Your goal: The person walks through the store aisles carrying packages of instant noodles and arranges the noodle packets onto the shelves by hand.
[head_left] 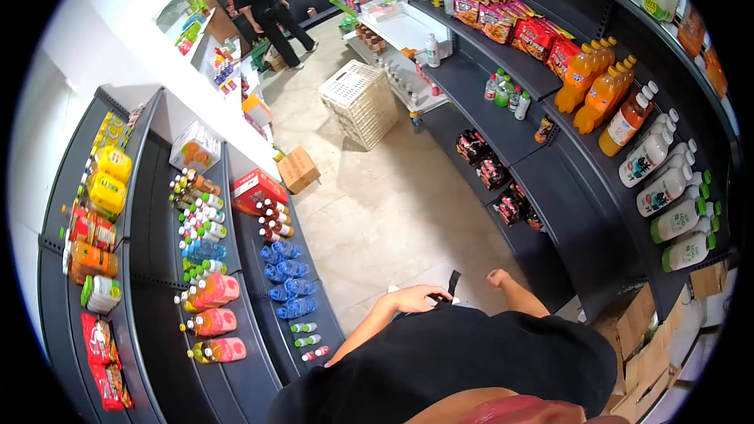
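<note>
My left hand [420, 298] is in front of my waist, palm toward the black shirt. Its fingers are bent together at the base of a short black strap [455, 283], whose end sticks out past the fingertips. Further right, my right hand [497, 277] hangs in front of my body above the floor, fingers curled in. Nothing shows in that hand, though its palm is hidden. Both hands are apart from the shelves.
Dark shelving on the left holds juice bottles [216, 292] and blue-wrapped bottles [287, 271]. The right shelving carries orange soda bottles [601, 98] and white bottles [664, 188]. On the floor are a cream basket [361, 106] and a carton [298, 169]. A person [263, 8] bends at the back.
</note>
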The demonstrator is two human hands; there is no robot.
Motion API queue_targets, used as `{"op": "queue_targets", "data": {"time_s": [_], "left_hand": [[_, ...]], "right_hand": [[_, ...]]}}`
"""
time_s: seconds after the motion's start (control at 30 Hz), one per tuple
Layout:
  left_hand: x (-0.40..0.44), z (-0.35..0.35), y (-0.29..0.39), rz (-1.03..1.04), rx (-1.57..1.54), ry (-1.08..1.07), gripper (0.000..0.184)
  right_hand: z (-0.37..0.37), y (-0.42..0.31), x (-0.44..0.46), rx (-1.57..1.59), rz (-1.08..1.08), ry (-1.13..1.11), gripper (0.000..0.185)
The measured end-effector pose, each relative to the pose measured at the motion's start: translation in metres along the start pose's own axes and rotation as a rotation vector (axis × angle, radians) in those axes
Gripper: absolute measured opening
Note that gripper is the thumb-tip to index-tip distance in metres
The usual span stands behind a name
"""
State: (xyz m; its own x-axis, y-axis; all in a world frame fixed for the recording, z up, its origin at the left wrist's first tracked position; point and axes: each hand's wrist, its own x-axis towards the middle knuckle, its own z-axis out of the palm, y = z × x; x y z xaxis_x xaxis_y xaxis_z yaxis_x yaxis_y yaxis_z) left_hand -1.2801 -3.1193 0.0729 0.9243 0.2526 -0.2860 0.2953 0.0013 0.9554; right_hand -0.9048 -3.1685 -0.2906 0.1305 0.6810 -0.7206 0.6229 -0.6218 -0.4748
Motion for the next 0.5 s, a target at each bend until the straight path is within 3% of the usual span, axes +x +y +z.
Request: {"op": "queue_targets", "data": {"time_s": [0.07,0.27,0.47,0.5], "left_hand": [[0.021,-0.020,-0.007,0.003,-0.071,-0.040,0.054],[0.072,-0.102,0.010,0.023,0.029,-0.187,0.055],[0.140,-0.187,0.019,0.205,0.072,-0.380,0.055],[0.146,-0.203,0.022,0.209,0.074,-0.380,0.057]], "right_hand": [[-0.024,-0.007,0.017,0.054,0.089,0.059,0.033],[-0.036,-0.054,-0.004,0.509,0.083,0.209,0.021],[-0.009,-0.049,-0.018,0.178,0.229,-0.159,0.016],[-0.003,-0.044,-0.013,0.290,0.244,-0.103,0.016]]}}
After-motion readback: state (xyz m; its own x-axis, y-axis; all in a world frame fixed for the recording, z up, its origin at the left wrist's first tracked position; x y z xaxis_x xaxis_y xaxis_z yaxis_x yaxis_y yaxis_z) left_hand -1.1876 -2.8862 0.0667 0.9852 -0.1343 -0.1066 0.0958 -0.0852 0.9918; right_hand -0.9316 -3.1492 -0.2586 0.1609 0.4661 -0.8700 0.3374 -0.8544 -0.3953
